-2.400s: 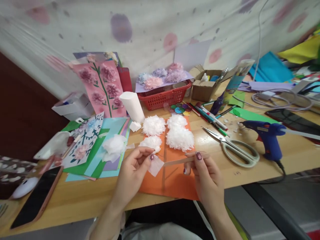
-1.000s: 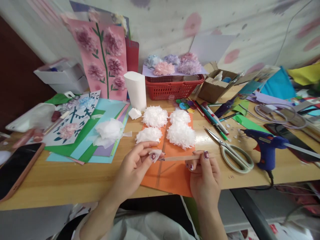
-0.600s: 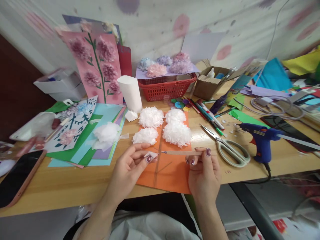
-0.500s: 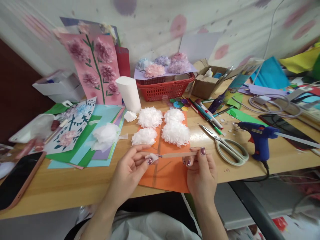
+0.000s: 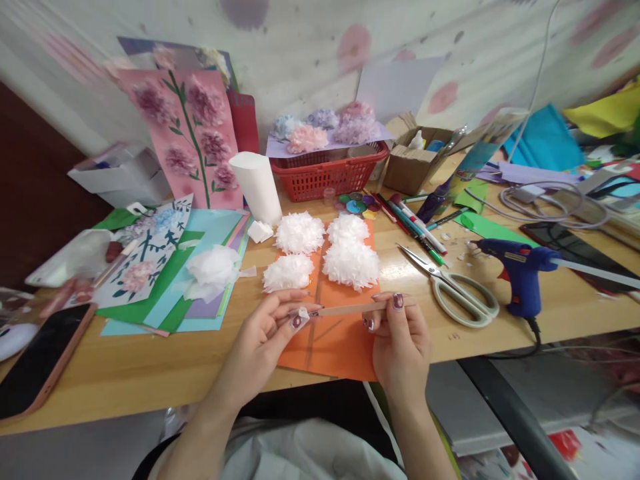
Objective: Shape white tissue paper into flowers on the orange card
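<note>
My left hand pinches a small piece of white tissue paper around the dark tip of a thin tan stick. The stick's other end is gripped between the thumb and fingers of my right hand. Both hands are above an orange sheet at the table's front edge. Several fluffy white paper pompoms rest on the far part of that sheet, just beyond my fingers. Left of them, crumpled white tissue paper lies on a stack of coloured paper.
Scissors and a blue glue gun lie to the right, near several pens. A red basket and a white paper roll stand behind. A phone lies at the left edge.
The tissue piece now sits closer around the stick's tip, with less of it sticking out from my left fingers. My right hand has shifted slightly left.
</note>
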The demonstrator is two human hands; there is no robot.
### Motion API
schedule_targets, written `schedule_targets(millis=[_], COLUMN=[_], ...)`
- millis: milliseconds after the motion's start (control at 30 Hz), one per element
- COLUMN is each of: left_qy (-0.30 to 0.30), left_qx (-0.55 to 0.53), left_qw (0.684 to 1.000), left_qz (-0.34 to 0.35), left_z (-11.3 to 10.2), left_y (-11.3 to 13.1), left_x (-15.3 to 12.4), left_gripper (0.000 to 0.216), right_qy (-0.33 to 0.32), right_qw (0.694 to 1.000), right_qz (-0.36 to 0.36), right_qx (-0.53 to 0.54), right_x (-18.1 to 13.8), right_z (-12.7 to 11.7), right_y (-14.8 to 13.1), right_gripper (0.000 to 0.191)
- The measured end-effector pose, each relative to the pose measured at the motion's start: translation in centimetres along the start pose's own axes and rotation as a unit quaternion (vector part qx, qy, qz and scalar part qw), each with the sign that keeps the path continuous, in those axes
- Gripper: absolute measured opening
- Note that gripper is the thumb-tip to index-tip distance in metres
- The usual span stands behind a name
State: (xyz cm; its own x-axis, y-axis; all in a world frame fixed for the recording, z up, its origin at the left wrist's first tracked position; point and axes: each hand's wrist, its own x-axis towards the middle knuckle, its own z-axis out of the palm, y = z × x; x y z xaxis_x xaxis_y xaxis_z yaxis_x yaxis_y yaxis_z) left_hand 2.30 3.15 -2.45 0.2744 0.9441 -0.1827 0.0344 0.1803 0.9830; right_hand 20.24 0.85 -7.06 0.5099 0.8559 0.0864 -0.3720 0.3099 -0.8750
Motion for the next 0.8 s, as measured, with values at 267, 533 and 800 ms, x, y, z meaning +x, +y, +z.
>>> schedule_targets(millis=[267, 533, 800], left_qy=[0.014, 0.04, 0.027], left_qx=[-0.004, 0.026, 0.013], left_qw=[1.0, 0.999, 0.999], left_qz=[0.001, 0.012, 0.019], left_z=[0.49, 0.71, 0.51], left_y=[0.29, 0.58, 0.44], left_x=[0.29, 0.45, 0.29], left_gripper=[0.036, 0.038, 0.036], right_qy=[-0.017, -0.022, -0.008], right_qw=[0.999, 0.999, 1.0], right_qz=[-0.028, -0.01, -0.015], right_qx=[0.009, 0.028, 0.019], right_x=[-0.22, -0.09, -0.05], right_z=[-0.04, -0.03, 0.13], right_y=[0.0, -0.29, -0.17], right_gripper=[0.024, 0.024, 0.025])
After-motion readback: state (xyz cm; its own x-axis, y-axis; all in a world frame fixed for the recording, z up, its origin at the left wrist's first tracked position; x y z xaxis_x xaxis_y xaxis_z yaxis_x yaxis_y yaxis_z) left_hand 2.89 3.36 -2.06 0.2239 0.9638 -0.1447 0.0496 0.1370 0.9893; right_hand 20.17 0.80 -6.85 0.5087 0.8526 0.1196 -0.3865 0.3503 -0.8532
